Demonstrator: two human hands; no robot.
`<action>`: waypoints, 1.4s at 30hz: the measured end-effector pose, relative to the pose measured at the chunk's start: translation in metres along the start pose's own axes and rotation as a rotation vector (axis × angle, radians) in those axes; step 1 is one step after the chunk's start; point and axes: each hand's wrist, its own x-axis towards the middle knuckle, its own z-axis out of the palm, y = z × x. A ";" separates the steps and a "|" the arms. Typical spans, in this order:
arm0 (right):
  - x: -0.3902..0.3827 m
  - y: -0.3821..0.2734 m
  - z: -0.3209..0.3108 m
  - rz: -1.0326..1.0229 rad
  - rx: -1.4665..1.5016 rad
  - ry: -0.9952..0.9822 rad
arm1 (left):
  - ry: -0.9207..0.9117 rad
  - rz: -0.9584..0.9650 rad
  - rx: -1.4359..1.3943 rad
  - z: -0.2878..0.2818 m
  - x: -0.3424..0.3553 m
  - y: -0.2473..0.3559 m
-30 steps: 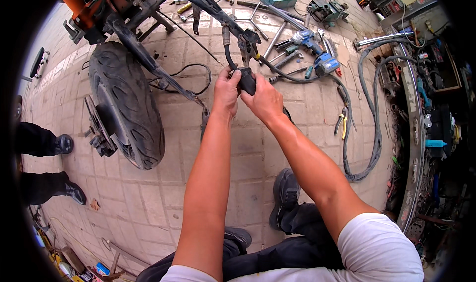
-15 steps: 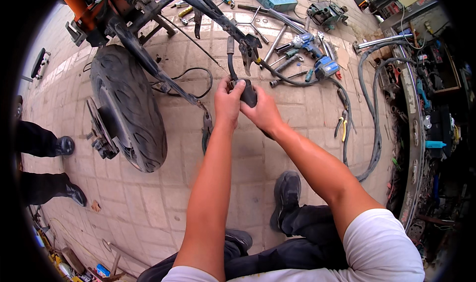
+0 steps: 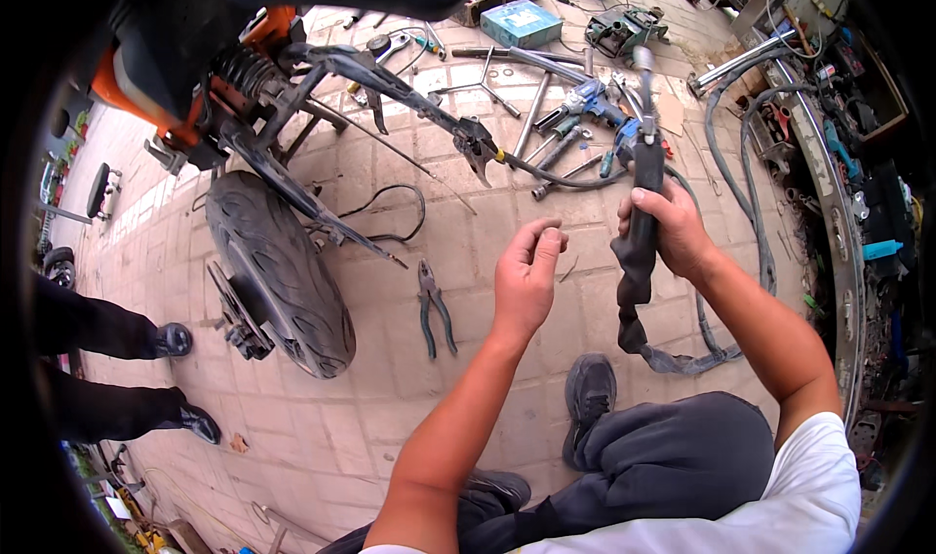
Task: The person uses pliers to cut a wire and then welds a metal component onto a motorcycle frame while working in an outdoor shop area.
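Observation:
In my right hand [image 3: 671, 221] is a black-handled welding electrode holder [image 3: 645, 179], its fingers wrapped round the grip. The metal front end points away from me and is blurred at the tip; a wrinkled black sleeve and cable hang below the grip. My left hand [image 3: 526, 271] hovers to its left, fingers curled against the thumb, with nothing visible in them. Below and left of that hand, pliers [image 3: 436, 310] with dark green handles lie on the paving. Ahead, a clamp [image 3: 476, 145] on a yellow-banded cable grips the end of a dark metal frame [image 3: 395, 88].
A motorcycle rear wheel [image 3: 278, 271] stands at left, near another person's legs [image 3: 107, 325]. Beyond my hands lie a blue cordless power tool [image 3: 595, 106], several wrenches and bars, and a teal case [image 3: 522, 24]. Thick cable [image 3: 756, 198] loops at right beside a cluttered bench [image 3: 829, 213].
My left hand has let go of the electrode holder. My right hand has carried it right and turned it to point away. The pliers, partly behind my arm before, now show fully.

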 end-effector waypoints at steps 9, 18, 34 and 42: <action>0.034 0.082 -0.068 0.144 0.597 0.416 | -0.850 -0.094 1.032 -0.076 -0.029 0.083; 0.033 0.063 -0.072 -0.117 0.509 0.326 | -0.104 -0.914 0.607 -0.185 -0.107 0.175; 0.077 0.106 -0.013 0.166 0.517 0.145 | -0.215 -1.053 1.307 -0.174 -0.101 0.177; 0.051 0.103 -0.047 0.170 0.499 0.287 | -0.801 -0.453 1.233 -0.065 -0.056 0.124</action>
